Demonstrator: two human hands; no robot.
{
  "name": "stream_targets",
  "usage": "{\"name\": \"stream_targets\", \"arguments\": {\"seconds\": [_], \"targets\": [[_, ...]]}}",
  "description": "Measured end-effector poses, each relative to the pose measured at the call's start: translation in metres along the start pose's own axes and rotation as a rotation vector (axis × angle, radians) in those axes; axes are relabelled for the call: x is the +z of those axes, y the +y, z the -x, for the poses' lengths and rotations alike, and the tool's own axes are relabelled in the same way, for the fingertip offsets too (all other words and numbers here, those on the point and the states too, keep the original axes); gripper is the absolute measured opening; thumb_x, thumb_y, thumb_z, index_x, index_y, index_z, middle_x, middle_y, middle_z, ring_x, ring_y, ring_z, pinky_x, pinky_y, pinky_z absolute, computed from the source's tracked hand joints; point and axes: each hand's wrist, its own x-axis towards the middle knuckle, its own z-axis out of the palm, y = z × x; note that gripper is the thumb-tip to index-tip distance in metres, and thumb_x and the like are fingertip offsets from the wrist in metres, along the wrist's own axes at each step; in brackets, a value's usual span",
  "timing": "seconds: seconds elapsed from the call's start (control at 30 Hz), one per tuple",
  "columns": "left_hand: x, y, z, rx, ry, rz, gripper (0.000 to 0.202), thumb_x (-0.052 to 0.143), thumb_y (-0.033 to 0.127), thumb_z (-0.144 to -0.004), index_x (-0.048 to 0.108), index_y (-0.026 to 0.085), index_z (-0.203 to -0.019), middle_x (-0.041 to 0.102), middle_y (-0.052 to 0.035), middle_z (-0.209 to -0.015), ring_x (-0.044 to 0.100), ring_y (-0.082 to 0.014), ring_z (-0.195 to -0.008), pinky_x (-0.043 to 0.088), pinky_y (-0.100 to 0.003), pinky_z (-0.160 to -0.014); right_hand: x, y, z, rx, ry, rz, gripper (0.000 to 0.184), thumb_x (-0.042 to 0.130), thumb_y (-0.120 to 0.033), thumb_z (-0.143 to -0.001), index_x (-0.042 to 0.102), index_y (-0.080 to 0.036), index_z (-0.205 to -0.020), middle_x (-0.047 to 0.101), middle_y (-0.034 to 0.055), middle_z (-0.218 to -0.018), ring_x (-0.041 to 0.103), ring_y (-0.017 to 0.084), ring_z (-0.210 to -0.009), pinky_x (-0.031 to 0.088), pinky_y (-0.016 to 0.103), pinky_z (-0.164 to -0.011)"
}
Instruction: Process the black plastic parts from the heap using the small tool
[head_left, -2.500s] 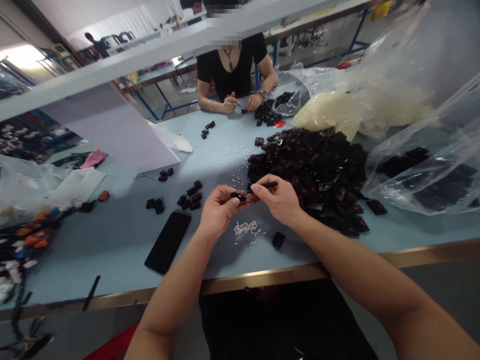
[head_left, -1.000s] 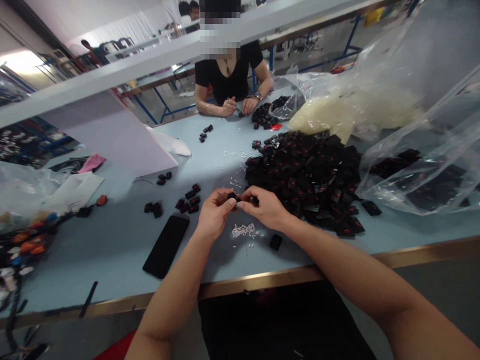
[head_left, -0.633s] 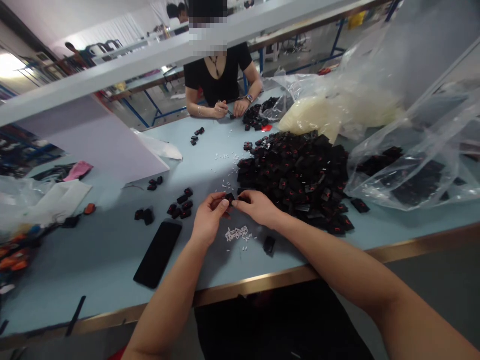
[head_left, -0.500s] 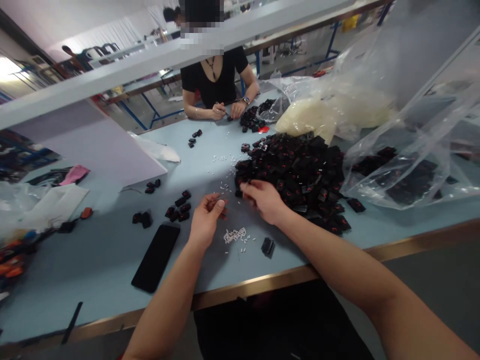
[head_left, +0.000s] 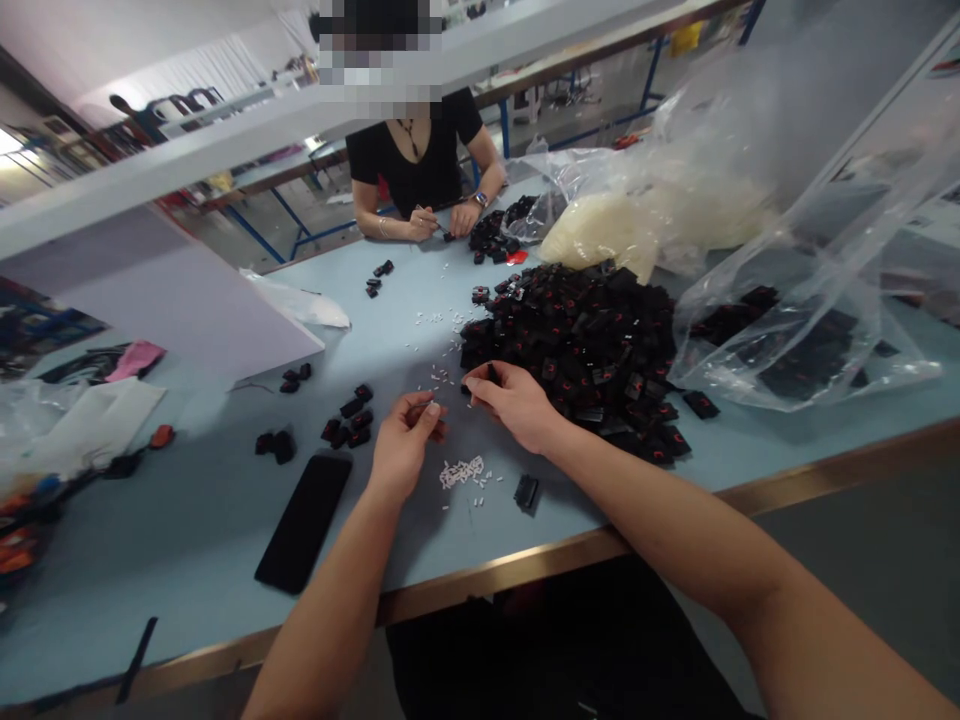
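My left hand (head_left: 409, 435) is closed in a pinch above the table, thumb against the fingers. A tiny pale spot shows at its fingertips, too small to name. Just right of it, my right hand (head_left: 514, 400) is also closed in a pinch. A small dark piece (head_left: 493, 374) shows between its fingers, mostly hidden. Behind the right hand rises a large heap of black plastic parts (head_left: 585, 330) with red marks. Below the hands lies a small pile of white pegs (head_left: 461, 472). A single black part (head_left: 526, 491) rests to the right of the pegs.
A black phone (head_left: 304, 525) lies left of my left forearm, with several black parts (head_left: 349, 425) beyond it. Clear plastic bags (head_left: 810, 340) stand at the right. Across the table a person (head_left: 420, 180) handles small parts. A pale divider panel (head_left: 172, 290) stands at left.
The whole view has shifted slightly, with things appearing a little further left. My right hand has come slightly nearer my left; both stay pinched.
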Motion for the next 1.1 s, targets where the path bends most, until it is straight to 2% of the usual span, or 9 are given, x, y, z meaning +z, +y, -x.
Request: {"name": "stream_targets", "arguments": {"seconds": [0.17,0.27,0.33,0.43,0.53,0.67,0.77,0.83,1.1], "targets": [[0.001,-0.002,0.0,0.015,0.0,-0.102,0.047,0.078,0.046,-0.07,0.062,0.016,-0.103,0.068,-0.0027,-0.079,0.064,-0.0163,-0.066,0.049,-0.028,-0.058,-0.001,-0.002,-0.001,0.019,0.005,0.025,0.021,0.063,-0.039,-0.079,0.059,-0.019,-0.083,0.054,-0.0045,-0.064,0.039,0.009,-0.052,0.03,0.024,-0.051],[-0.003,-0.002,-0.003,0.034,0.008,-0.245,0.041,0.075,0.044,-0.073,0.063,0.017,-0.101,0.07,-0.0043,-0.082,0.065,-0.0186,-0.07,0.048,-0.029,-0.059,-0.001,0.0,0.0,0.02,0.009,0.04,0.021,0.063,-0.039,-0.078,0.06,-0.019,-0.083,0.054,-0.0042,-0.064,0.038,0.009,-0.051,0.029,0.025,-0.05],[-0.011,0.002,-0.006,0.087,0.055,-0.444,0.032,0.071,0.04,-0.076,0.065,0.018,-0.099,0.071,-0.006,-0.086,0.066,-0.0201,-0.074,0.049,-0.031,-0.065,-0.002,0.001,0.0,0.008,0.007,0.069,0.022,0.063,-0.039,-0.078,0.061,-0.018,-0.084,0.055,-0.0041,-0.063,0.039,0.01,-0.051,0.03,0.025,-0.051],[-0.03,0.01,-0.012,0.225,0.198,-0.907,0.02,0.065,0.029,-0.081,0.068,0.019,-0.098,0.072,-0.0086,-0.092,0.067,-0.024,-0.085,0.049,-0.037,-0.082,-0.006,0.003,-0.001,-0.045,-0.001,0.157,0.02,0.061,-0.038,-0.081,0.062,-0.018,-0.085,0.057,-0.0032,-0.064,0.045,0.011,-0.056,0.036,0.026,-0.056],[-0.047,0.018,-0.013,0.281,0.309,-1.264,0.025,0.057,0.025,-0.087,0.068,0.018,-0.108,0.068,-0.0144,-0.107,0.063,-0.0294,-0.101,0.046,-0.041,-0.093,-0.009,0.003,-0.003,-0.159,-0.019,0.4,0.016,0.058,-0.031,-0.086,0.065,-0.017,-0.088,0.065,0.0008,-0.074,0.056,0.015,-0.069,0.043,0.027,-0.066],[-0.053,0.02,-0.01,0.163,0.364,-1.551,0.034,0.047,0.026,-0.093,0.064,0.015,-0.12,0.065,-0.0193,-0.117,0.058,-0.0359,-0.111,0.045,-0.046,-0.093,-0.009,0.005,-0.001,-0.284,-0.165,1.011,0.021,0.052,-0.019,-0.09,0.069,-0.017,-0.1,0.069,0.0084,-0.104,0.065,0.019,-0.09,0.047,0.029,-0.078],[-0.051,0.019,-0.008,0.045,0.332,-1.649,0.036,0.04,0.024,-0.096,0.064,0.011,-0.119,0.066,-0.0225,-0.113,0.058,-0.0386,-0.11,0.046,-0.048,-0.089,-0.003,0.007,0.002,-0.274,-0.278,1.461,0.03,0.044,-0.015,-0.093,0.069,-0.017,-0.11,0.066,0.0131,-0.114,0.067,0.024,-0.093,0.049,0.031,-0.071],[-0.05,0.019,-0.009,0.001,0.283,-1.664,0.036,0.037,0.022,-0.097,0.064,0.011,-0.118,0.066,-0.023,-0.113,0.059,-0.0388,-0.111,0.047,-0.048,-0.088,0.002,0.009,0.004,-0.275,-0.307,1.61,0.033,0.04,-0.014,-0.094,0.069,-0.015,-0.111,0.065,0.0155,-0.115,0.067,0.026,-0.095,0.049,0.031,-0.068],[-0.054,0.024,-0.012,-0.088,0.235,-1.663,0.031,0.049,0.025,-0.093,0.065,0.014,-0.117,0.069,-0.0205,-0.113,0.058,-0.0387,-0.115,0.047,-0.048,-0.092,0.01,0.013,0.004,-0.329,-0.29,1.702,0.036,0.035,-0.01,-0.094,0.067,-0.01,-0.111,0.066,0.0208,-0.111,0.066,0.028,-0.098,0.051,0.034,-0.069]]}}
